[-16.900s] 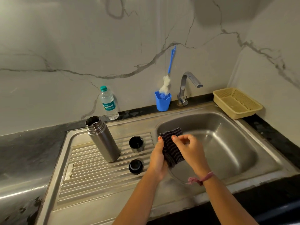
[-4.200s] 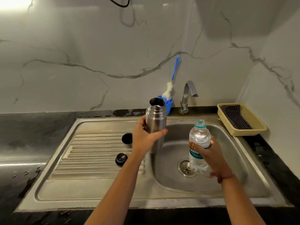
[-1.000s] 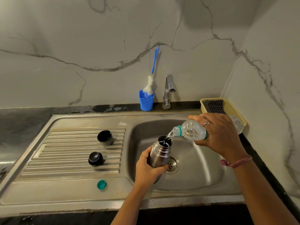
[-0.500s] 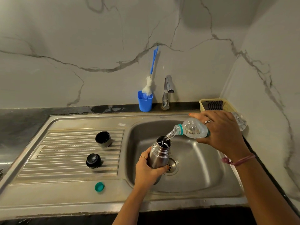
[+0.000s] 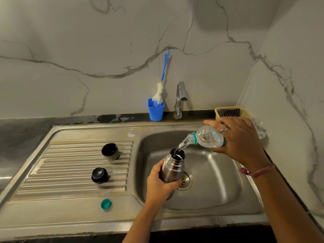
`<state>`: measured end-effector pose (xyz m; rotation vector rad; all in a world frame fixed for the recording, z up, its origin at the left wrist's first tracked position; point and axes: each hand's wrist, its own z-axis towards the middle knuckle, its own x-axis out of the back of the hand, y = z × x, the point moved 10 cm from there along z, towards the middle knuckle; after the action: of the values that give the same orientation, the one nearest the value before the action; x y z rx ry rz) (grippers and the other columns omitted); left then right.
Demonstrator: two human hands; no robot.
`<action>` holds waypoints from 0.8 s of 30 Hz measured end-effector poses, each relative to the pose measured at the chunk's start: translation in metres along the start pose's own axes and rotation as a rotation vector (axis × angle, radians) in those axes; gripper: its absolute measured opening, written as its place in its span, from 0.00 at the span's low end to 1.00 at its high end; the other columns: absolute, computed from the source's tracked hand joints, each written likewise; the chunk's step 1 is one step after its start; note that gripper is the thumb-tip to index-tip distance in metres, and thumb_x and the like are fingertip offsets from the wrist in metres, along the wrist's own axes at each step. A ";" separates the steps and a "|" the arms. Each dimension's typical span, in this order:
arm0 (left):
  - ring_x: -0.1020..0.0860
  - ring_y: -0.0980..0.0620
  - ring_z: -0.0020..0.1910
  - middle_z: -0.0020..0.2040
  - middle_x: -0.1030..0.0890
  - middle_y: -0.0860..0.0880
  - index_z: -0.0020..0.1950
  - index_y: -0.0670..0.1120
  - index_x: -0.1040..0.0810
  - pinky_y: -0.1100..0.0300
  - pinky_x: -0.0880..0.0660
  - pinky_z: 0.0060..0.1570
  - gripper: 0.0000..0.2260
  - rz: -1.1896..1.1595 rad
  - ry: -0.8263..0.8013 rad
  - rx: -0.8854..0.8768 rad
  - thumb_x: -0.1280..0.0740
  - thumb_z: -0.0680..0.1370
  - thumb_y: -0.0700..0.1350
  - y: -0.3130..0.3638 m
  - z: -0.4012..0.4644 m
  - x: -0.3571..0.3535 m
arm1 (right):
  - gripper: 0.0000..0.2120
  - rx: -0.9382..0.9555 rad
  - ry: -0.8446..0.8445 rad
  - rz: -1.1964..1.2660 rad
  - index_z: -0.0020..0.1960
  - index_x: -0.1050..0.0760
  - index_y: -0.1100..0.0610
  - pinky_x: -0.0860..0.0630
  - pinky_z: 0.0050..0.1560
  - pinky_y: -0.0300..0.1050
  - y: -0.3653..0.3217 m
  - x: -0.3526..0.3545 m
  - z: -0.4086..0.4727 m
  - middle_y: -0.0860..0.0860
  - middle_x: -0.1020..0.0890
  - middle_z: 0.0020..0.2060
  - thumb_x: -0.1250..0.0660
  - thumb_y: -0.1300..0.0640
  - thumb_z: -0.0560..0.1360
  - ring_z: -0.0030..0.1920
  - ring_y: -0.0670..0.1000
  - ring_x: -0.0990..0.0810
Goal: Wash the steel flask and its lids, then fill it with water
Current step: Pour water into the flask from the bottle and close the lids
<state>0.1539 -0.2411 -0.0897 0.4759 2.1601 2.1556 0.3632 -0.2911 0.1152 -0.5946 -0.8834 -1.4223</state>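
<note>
Two hands busy: left hand [image 5: 162, 184] still grips the steel flask [image 5: 172, 166] over the sink basin [image 5: 217, 174]; right hand [image 5: 240, 139] keeps the water bottle [image 5: 207, 137] tipped, stream entering flask mouth. Little changed lately; filling continues. Both lids, cup lid [image 5: 110, 151] and stopper [image 5: 99, 175], wait on the drainboard.

Left hand [image 5: 160, 185] grips low; right hand [image 5: 241, 140] grips, raised.

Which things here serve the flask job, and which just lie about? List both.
In use: steel flask, water bottle, cup lid, black stopper, teal bottle cap.
Lying about: bottle brush, blue holder, tap, yellow basket.
</note>
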 end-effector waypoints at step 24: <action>0.21 0.58 0.56 0.58 0.19 0.55 0.61 0.62 0.26 0.50 0.22 0.60 0.37 -0.009 0.016 0.052 0.19 0.54 0.53 -0.001 0.003 -0.001 | 0.40 0.016 0.018 -0.080 0.66 0.26 0.48 0.33 0.53 0.51 0.006 0.001 0.005 0.49 0.21 0.50 0.21 0.38 0.57 0.50 0.54 0.21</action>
<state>0.1551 -0.2388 -0.0912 0.4517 2.2275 2.1103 0.3678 -0.2868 0.1198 -0.5390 -0.9118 -1.4892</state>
